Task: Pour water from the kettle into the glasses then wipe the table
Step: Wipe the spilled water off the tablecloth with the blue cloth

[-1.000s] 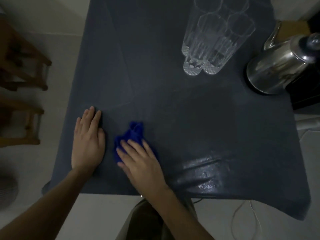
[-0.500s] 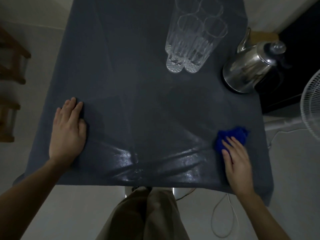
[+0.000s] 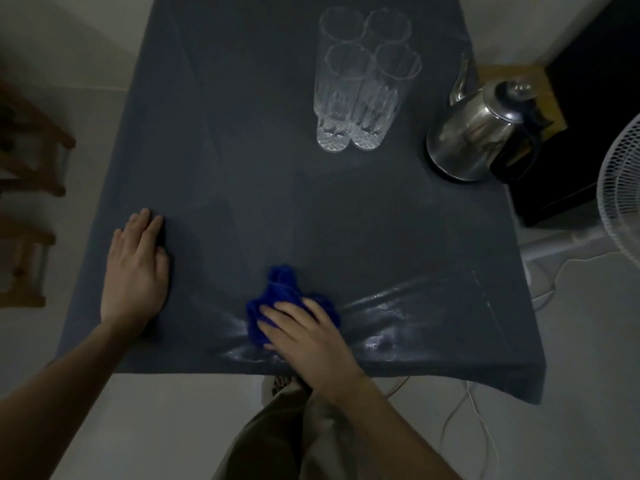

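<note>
A dark blue-grey cloth covers the table (image 3: 346,220). My right hand (image 3: 308,336) presses a crumpled blue rag (image 3: 280,299) onto the cloth near the front edge, at the middle. My left hand (image 3: 136,268) lies flat, palm down, on the table at the front left and holds nothing. Several tall clear cut glasses (image 3: 360,84) stand together at the back centre. A steel kettle (image 3: 479,133) with a black handle stands at the right edge. A wet shine (image 3: 398,327) runs along the front right of the cloth.
A black appliance (image 3: 588,140) sits right of the table, with a white fan (image 3: 623,188) beside it. White cables (image 3: 467,410) lie on the floor under the front right corner. Wooden stools (image 3: 31,202) stand to the left. My trouser leg (image 3: 277,431) is below the front edge.
My right hand slid the rag from the left-centre to the far right of the front edge, then back left to the middle. My left hand stayed flat in place.
</note>
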Demonstrator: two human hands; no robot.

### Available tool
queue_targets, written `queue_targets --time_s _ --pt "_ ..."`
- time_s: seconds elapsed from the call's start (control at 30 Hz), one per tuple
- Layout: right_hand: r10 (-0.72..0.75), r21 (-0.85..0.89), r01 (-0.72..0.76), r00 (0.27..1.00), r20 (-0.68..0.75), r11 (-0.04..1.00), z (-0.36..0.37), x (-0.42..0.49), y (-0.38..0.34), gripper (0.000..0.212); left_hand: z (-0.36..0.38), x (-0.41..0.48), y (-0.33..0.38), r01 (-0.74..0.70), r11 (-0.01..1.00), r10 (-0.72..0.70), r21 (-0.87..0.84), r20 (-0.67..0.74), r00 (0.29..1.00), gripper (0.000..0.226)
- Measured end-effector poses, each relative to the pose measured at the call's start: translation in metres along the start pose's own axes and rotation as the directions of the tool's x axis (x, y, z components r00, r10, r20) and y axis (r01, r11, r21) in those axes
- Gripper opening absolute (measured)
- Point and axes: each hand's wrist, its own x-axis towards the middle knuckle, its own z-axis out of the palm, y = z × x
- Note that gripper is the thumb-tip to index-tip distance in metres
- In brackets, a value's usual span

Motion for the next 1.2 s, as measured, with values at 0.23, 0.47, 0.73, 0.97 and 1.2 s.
queue_targets --time_s 0.23,0.47,0.73,0.97,1.2 --pt "0.45 -0.049 -0.452 0.892 -0.053 0.891 -0.039 -0.136 0.123 0.04 0.003 -0.001 0.003 0.007 0.996 -0.009 0.085 0.025 1.0 0.053" --pt "0.79 0.261 -0.746 0.584 -0.184 0.612 -0.046 -0.138 0.159 0.043 0.008 -0.015 0.047 0.143 0.989 -0.142 -0.019 0.067 0.988 0.051" --pt "0.387 0.148 -0.365 0.906 -0.169 0.919 -0.028 -0.007 0.081 0.037 0.037 -0.006 0.15 -0.073 0.983 0.091 -0.168 0.106 0.99 0.055" --pt "0.091 -0.023 -0.092 0.996 -0.01 0.996 -0.013 -0.026 0.047 0.052 0.053 0.008 0.163 -0.079 0.978 0.091 -0.192 0.057 0.994 0.046" --pt "0.493 -0.026 -0.498 0.864 -0.106 0.867 -0.035 -0.114 0.161 0.041 0.053 0.007 0.162 -0.101 0.981 0.115 -0.166 0.077 0.99 0.055"
